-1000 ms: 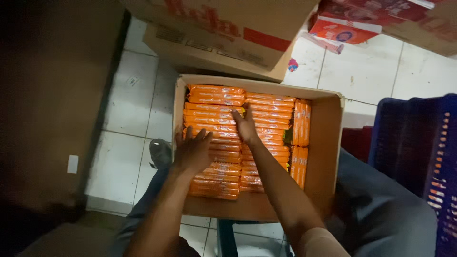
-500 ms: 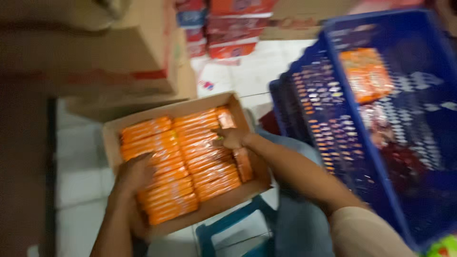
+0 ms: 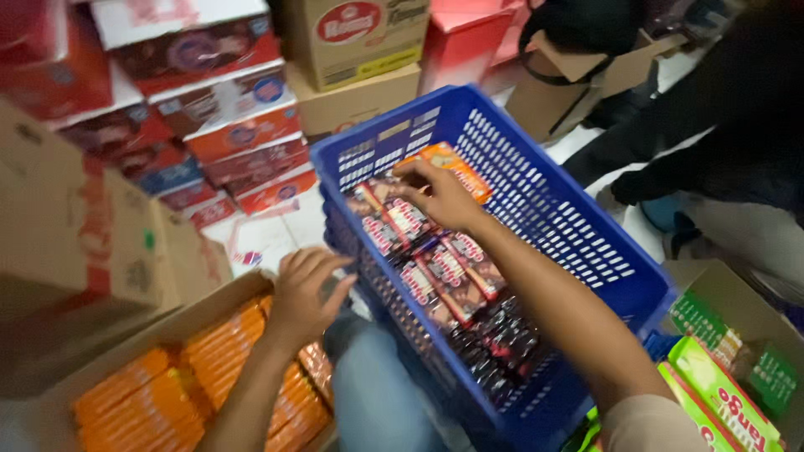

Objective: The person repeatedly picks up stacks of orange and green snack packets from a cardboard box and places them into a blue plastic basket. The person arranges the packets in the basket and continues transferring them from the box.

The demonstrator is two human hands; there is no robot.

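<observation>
Two hands were in the cardboard box a sec ago; now the right hand is over in the blue crate, grip pinching an orange pack against the far wall, above rows of dark red packs. So one pack has gone from box to crate. Left hand hovers at the box edge w/ fingers loosely curled, holding nothing, just above the remaining orange packs. Packs are glossy film, long, flat; crate is hard plastic w/ slotted walls; box is plain matte card. Tiled floor shows between stacked cartons.
</observation>
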